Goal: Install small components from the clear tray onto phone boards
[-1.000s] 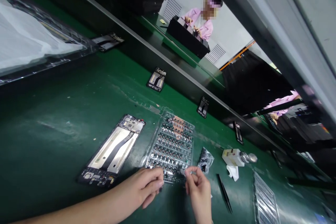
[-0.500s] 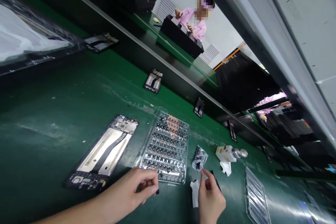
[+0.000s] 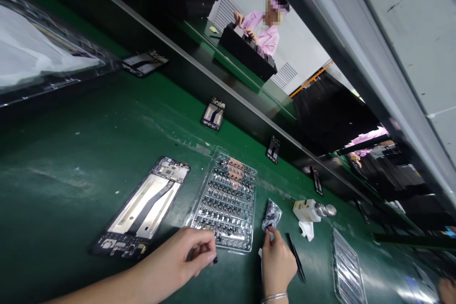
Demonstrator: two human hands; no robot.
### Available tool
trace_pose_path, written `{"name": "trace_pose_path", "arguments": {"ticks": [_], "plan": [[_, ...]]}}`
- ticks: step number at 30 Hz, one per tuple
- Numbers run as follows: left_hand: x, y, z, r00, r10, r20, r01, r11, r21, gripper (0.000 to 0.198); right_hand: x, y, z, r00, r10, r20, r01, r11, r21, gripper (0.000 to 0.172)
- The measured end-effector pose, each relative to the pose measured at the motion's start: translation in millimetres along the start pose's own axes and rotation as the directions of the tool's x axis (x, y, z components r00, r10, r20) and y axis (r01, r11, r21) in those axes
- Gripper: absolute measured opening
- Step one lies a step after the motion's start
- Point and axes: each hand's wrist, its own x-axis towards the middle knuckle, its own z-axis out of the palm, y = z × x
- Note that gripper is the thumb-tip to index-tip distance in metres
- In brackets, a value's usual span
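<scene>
Fingers (image 3: 204,246) pinched on small parts at a green counter (image 3: 64,199)

A long shelf (image 3: 199,80) is running along the far side of the counter, and phone mid-frames (image 3: 213,114) are lying on it. Beyond the shelf, a co-worker (image 3: 267,28) in a pink smock is working at a black case (image 3: 245,57). On the counter, a larger phone mid-frame (image 3: 142,209) is lying just beside the left hand (image 3: 181,259), and a clear blister tray (image 3: 228,204) packed with small dark parts is sitting between both hands. A second clear tray (image 3: 347,273) is lying further right, past a white dispenser bottle (image 3: 308,211) standing near a white wipe (image 3: 307,230). Black tweezers (image 3: 296,257) are lying just beside the right hand (image 3: 278,266), which is wearing a silver bracelet (image 3: 274,298). The right fingertips are clamping the lower corner of a clear plastic bag (image 3: 271,216) of dark parts, and the left fingertips are pressing together on a small dark part (image 3: 214,260) at the tray's near edge.
</scene>
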Motion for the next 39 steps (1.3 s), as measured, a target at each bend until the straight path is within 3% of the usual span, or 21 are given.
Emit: {"name": "trace_pose_path", "arguments": {"ticks": [6,10,12,14,16,17,19,21,26,29,32,35,39], "plan": [[-0.8,6.3,-0.7,1.0,-0.025,-0.002,0.025,0.999,-0.042,0.016,3.5,-3.3,1.1,0.998,0.057,0.038,-0.058,0.998,0.027,0.021],[2.9,0.5,-1.8,1.0,-0.029,0.01,0.031,0.983,-0.182,0.015,3.4,-9.6,-6.0,0.992,0.123,0.011,-0.123,0.989,0.078,0.016],[4.9,-2.6,-3.2,1.0,-0.027,0.011,0.029,0.964,-0.263,0.016,0.3,-17.5,-13.0,0.988,0.151,0.009,-0.149,0.96,0.237,0.018],[6.1,-3.6,-4.9,1.0,-0.022,-0.005,0.02,0.95,-0.312,0.018,-6.6,-30.3,-22.0,0.988,0.138,0.067,-0.151,0.81,0.566,0.023],[6.2,-2.7,-6.4,0.999,-0.022,-0.025,0.013,0.945,-0.327,0.018,-17.5,-47.1,-31.3,0.986,0.063,0.156,-0.166,0.514,0.842,0.025],[6.0,-1.8,-7.0,0.999,-0.024,-0.035,0.011,0.944,-0.33,0.018,-23.7,-56.0,-35.6,0.982,0.015,0.19,-0.181,0.388,0.904,0.025],[5.3,-0.2,-8.0,0.998,-0.022,-0.051,0.004,0.943,-0.333,0.018,-35.7,-71.9,-42.6,0.973,-0.056,0.222,-0.201,0.257,0.945,0.022],[4.6,0.8,-8.7,0.998,-0.022,-0.055,0.002,0.943,-0.334,0.019,-44.0,-83.1,-47.8,0.977,-0.099,0.191,-0.164,0.235,0.958,0.018],[3.7,1.3,-9.8,0.999,-0.013,-0.048,-0.003,0.947,-0.32,0.019,-44.7,-93.5,-60.5,0.994,-0.113,-0.01,0.04,0.271,0.962,0.005],[3.6,3.7,-10.7,0.999,-0.014,-0.048,-0.001,0.954,-0.301,0.02,-41.1,-96.2,-67.3,0.994,-0.105,-0.032,0.061,0.286,0.956,0.005],[3.4,7.7,-12.0,0.998,-0.027,-0.053,0.011,0.958,-0.287,0.019,-40.0,-97.9,-69.9,0.994,-0.106,0.024,0.005,0.265,0.964,0.005],[2.4,10.8,-12.6,0.997,-0.018,-0.073,-0.001,0.97,-0.243,0.018,-38.3,-98.1,-70.0,0.977,-0.122,0.175,-0.146,0.214,0.966,0.009],[0.1,13.3,-12.4,0.992,0.025,-0.124,-0.038,0.994,-0.104,0.02,-30.9,-97.3,-71.2,0.866,-0.23,0.445,-0.448,0.04,0.893,0.018]]}}
